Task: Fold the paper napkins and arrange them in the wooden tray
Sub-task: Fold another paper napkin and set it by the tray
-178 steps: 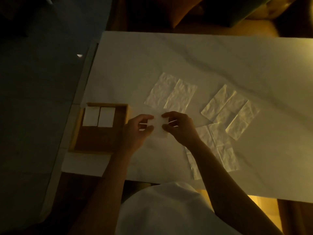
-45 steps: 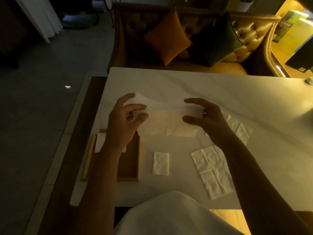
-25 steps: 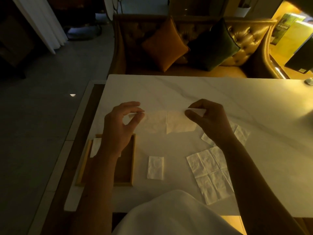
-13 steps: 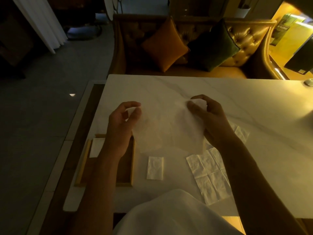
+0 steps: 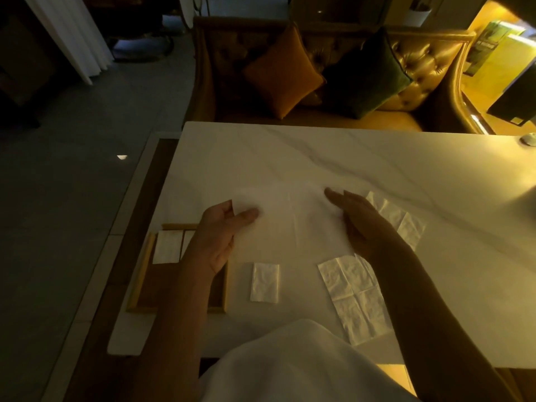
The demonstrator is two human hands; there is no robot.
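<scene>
An unfolded paper napkin [image 5: 290, 224] is lying spread on the white marble table [image 5: 377, 169], pale and blurred against the surface, with a faint crease running down its middle. The left hand [image 5: 217, 242] is pinching the napkin's left edge, the thumb lying on top of the sheet and the other fingers curled beneath or behind it. The right hand [image 5: 359, 224] is resting at the napkin's right side with its fingers stretched out flat and together, gripping nothing that can be seen; whether the palm is pressing the sheet cannot be told.

Just nearer the person, a small folded napkin [image 5: 264, 282] is lying alone on the table, between the tray and a second unfolded sheet. That creased open napkin [image 5: 353, 297] is lying flat under the right forearm, and more open napkins [image 5: 400, 221] are showing beyond the right hand, partly hidden by it.

The wooden tray [image 5: 142, 274] is sitting at the table's left edge, partly covered by the left forearm. Two folded napkins [image 5: 167, 246] are lying side by side in its far end, the right one mostly hidden by the wrist.

Beyond the table a tufted sofa [image 5: 420, 62] is holding an orange cushion [image 5: 282, 71] and a dark green cushion [image 5: 368, 74]
</scene>
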